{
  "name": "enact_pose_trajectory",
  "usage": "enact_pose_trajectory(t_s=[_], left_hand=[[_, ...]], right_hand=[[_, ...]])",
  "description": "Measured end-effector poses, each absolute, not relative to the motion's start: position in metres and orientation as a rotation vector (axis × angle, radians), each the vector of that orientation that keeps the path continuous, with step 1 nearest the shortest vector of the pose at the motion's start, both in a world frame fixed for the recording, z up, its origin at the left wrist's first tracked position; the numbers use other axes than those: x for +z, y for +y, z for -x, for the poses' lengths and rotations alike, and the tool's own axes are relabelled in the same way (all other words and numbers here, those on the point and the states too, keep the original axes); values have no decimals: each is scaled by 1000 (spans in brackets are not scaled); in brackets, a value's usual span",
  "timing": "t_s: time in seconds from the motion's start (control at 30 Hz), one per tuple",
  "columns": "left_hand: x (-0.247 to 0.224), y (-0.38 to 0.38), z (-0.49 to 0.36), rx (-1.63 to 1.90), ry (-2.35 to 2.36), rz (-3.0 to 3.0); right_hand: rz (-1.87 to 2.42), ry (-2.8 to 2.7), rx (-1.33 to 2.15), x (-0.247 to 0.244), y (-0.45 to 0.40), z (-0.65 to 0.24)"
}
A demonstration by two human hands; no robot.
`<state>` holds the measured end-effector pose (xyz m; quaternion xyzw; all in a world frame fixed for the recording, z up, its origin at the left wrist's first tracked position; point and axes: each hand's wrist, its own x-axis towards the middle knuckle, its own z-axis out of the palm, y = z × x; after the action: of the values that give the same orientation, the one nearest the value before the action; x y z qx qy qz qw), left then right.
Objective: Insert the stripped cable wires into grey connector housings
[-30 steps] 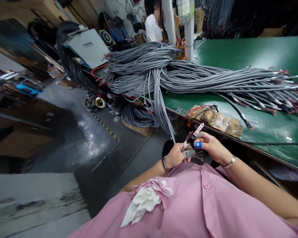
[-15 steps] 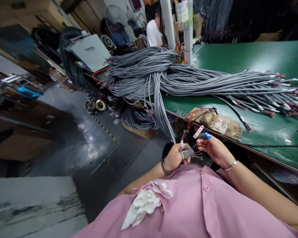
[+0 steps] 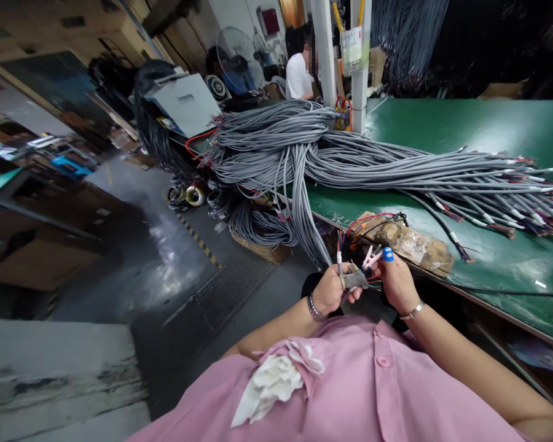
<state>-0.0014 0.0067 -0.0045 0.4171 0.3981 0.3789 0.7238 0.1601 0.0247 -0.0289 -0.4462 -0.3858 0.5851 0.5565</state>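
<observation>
Head view: grips a white-banded cable end (image 3: 340, 258) in the left hand (image 3: 329, 291), fingers closed around it, one grey-covered finger (image 3: 354, 280) lying across in front. Points that end nearly upright, away from the pink shirt (image 3: 345, 380), with coloured wires (image 3: 340, 240) splayed at the top. Sends a second fan of loose wires (image 3: 374, 284) out of the same closed hand, long axis running rightward, into the space between both hands. Pinches a small pink clip-like tool (image 3: 371, 258) in the right hand (image 3: 399, 285), blue-wrapped fingertip (image 3: 388, 254) raised just beside it. Slants the tool down and leftward over the loose wires, with the right hand nearer to their free tips. Cannot tell contact from a slight gap there. Works just off the near edge of the workbench (image 3: 479, 126), close to a wrapped wooden block (image 3: 426, 248) on that edge. Beyond, along the workbench's length, a heap of grey cables (image 3: 267, 132), partly hanging over the near edge toward the left hand.
</observation>
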Motion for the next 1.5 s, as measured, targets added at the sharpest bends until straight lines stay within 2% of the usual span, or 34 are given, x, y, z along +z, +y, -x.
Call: enact_pose_trajectory(t_s=[0.13,0.2,0.63,1.03,1.5], left_hand=[[-10,7,1,817,865,-934],[-12,7,1,811,869,-945],[-18,4,2,802,872,-962],[-10,5,0,858,827,-902],[-15,7,-1,834,834,-869]], right_hand=[[881,-753,1734,-23,27,-155],[818,-665,1790,-20,29,-153],[699,-459,1833,-25,29,-153],[799,-640,1792,-17,22,-157],[717,-506,1859,-20,28,-152]])
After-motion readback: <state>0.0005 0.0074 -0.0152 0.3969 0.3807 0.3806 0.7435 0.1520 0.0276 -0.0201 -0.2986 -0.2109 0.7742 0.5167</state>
